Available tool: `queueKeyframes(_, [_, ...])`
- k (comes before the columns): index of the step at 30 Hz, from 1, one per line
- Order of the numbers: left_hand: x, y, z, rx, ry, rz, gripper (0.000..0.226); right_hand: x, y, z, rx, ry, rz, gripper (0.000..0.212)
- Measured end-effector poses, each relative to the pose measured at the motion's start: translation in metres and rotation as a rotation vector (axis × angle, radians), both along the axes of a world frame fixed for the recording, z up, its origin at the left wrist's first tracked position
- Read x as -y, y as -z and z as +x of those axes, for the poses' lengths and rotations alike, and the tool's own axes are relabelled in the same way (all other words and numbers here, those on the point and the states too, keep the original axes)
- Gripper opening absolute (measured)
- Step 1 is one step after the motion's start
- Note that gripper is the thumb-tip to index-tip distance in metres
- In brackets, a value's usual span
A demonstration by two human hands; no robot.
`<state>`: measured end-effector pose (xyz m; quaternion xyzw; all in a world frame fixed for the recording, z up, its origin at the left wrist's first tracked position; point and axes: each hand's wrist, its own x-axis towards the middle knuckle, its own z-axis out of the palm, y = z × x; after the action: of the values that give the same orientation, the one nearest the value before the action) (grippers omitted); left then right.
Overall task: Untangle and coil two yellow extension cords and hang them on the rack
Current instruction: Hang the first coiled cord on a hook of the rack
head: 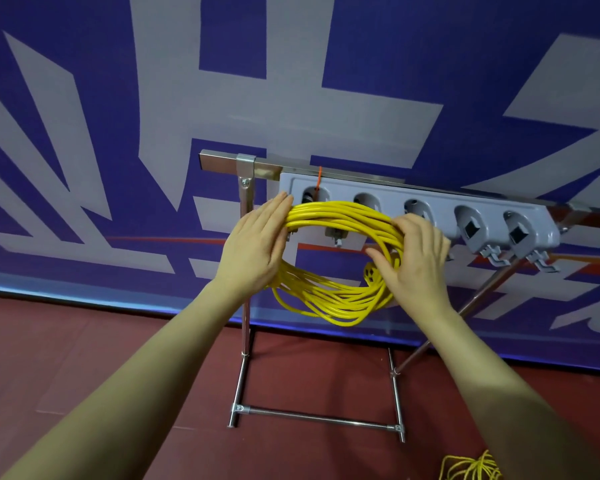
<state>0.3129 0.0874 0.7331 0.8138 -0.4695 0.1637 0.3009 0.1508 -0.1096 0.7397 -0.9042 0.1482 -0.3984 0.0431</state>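
Observation:
A coiled yellow extension cord [340, 216] hangs against the front of a grey hook holder [440, 202] mounted on a metal rack [245, 306]. My left hand [257, 244] lies flat against the coil's left side with straight fingers. My right hand [418, 258] grips the coil's right side, fingers over the top and thumb under the strands. The coil's lower loops [336, 303] sag below both hands. A second yellow cord [471, 467] lies loose on the floor at the bottom right edge.
The rack's steel bar [222, 161] runs left to right, and its legs and a floor crossbar [316, 417] stand on a dark red floor. A blue and grey banner wall [153, 133] is close behind. Two empty grey hooks [515, 233] stick out on the right.

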Motion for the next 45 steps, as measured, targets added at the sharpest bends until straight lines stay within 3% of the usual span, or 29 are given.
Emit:
queueKeyframes(9, [0.025, 0.000, -0.022, 0.058, -0.113, 0.003, 0.049, 0.012, 0.000, -0.016, 0.062, -0.256, 0.184, 0.024])
queueKeyframes(17, [0.034, -0.001, -0.017, 0.059, -0.145, -0.035, 0.052, 0.036, -0.015, -0.014, 0.157, -0.087, 0.080, 0.015])
queueKeyframes(23, [0.031, 0.005, -0.014, -0.013, -0.066, -0.120, 0.046, 0.027, 0.003, -0.011, 0.105, -0.072, 0.188, 0.028])
queueKeyframes(29, [0.030, 0.000, -0.016, -0.098, -0.069, -0.133, 0.049, -0.002, 0.019, -0.008, -0.036, 0.119, 0.098, 0.049])
queueKeyframes(33, [0.027, -0.005, -0.015, -0.037, -0.067, -0.082, 0.049, -0.005, 0.013, -0.002, -0.071, 0.156, 0.167, 0.056])
queueKeyframes(41, [0.023, -0.001, -0.014, -0.009, -0.070, -0.031, 0.051, -0.004, 0.006, 0.002, -0.090, 0.069, 0.204, 0.054])
queueKeyframes(45, [0.022, -0.002, -0.014, 0.030, -0.115, 0.004, 0.051, 0.000, 0.011, -0.005, 0.045, -0.007, 0.251, 0.044])
